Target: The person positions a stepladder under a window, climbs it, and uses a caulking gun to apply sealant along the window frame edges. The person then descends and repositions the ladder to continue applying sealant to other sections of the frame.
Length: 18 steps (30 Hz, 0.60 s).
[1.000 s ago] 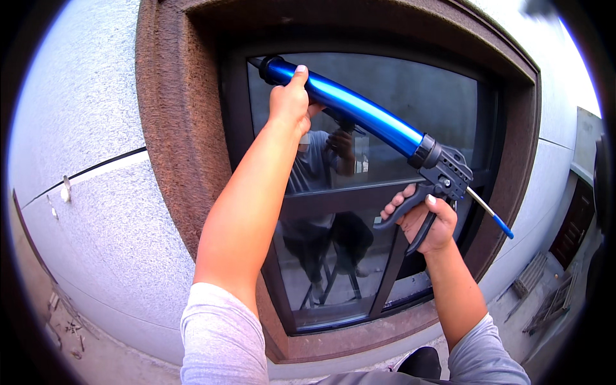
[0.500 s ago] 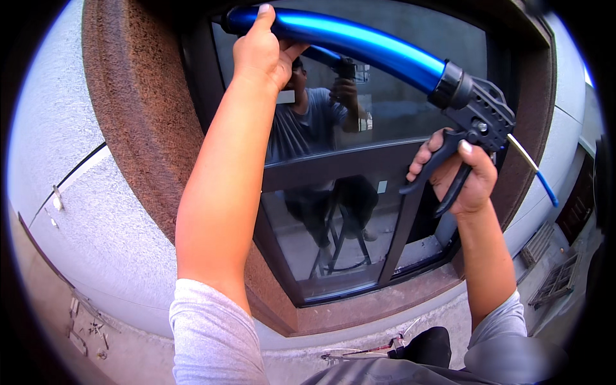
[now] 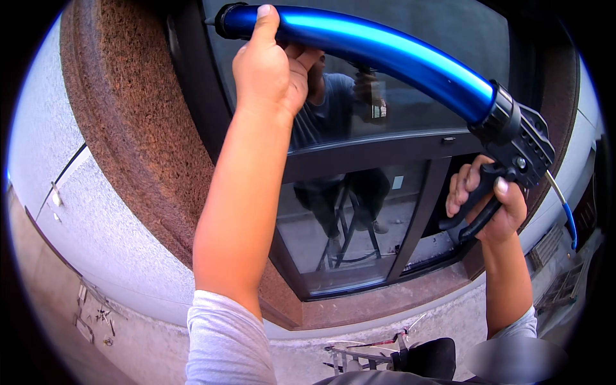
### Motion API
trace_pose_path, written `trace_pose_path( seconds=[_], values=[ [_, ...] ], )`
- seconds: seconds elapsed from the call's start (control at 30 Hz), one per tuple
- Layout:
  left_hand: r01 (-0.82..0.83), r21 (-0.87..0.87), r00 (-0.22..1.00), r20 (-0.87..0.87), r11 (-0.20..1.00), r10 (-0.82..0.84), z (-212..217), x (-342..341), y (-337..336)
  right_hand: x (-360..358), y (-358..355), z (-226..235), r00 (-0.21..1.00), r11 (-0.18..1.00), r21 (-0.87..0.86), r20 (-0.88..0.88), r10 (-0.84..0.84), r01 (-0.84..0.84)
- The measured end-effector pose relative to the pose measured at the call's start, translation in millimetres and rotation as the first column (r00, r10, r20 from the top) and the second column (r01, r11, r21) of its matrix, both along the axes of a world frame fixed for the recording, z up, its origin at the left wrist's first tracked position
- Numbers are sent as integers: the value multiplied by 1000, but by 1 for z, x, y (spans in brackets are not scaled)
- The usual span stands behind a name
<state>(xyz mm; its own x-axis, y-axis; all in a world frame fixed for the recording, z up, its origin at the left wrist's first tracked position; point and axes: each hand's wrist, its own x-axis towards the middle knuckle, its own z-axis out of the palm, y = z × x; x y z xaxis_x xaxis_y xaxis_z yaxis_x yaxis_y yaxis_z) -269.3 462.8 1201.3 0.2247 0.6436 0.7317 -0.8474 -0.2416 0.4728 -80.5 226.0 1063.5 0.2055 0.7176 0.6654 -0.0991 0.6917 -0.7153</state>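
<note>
Outdoors, building exterior: pale wall (image 3: pixel 122 237), dark-framed window (image 3: pixel 410 147), brown surround (image 3: pixel 128 109), bare ground (image 3: pixel 147 337).

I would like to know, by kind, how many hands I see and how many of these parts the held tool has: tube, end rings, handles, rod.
Hands, left hand and right hand: 2
Blue tube: 1
Black end rings, front ring and rear ring: 2
Black handles: 2
Blue-tipped rod: 1
Total: 8
</note>
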Motion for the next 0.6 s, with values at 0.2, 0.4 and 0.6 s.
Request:
trace_pose_path(
  seconds=[0.2, 0.4, 0.6],
  values=[
    [23, -49, 999, 31, 999, -21, -37, 4, -4, 10, -9, -24, 1000, 999, -37, 8, 18, -18],
    [53, -136, 998, 32, 989, -49, -75, 6, -12, 16, -22, -50, 998, 992, -107, 2, -59, 59],
    [127, -172, 991, 71, 977, -117, -116, 4, -21, 23, -39, -76, 997, 975, -210, 38, -66, 73]
  ],
)
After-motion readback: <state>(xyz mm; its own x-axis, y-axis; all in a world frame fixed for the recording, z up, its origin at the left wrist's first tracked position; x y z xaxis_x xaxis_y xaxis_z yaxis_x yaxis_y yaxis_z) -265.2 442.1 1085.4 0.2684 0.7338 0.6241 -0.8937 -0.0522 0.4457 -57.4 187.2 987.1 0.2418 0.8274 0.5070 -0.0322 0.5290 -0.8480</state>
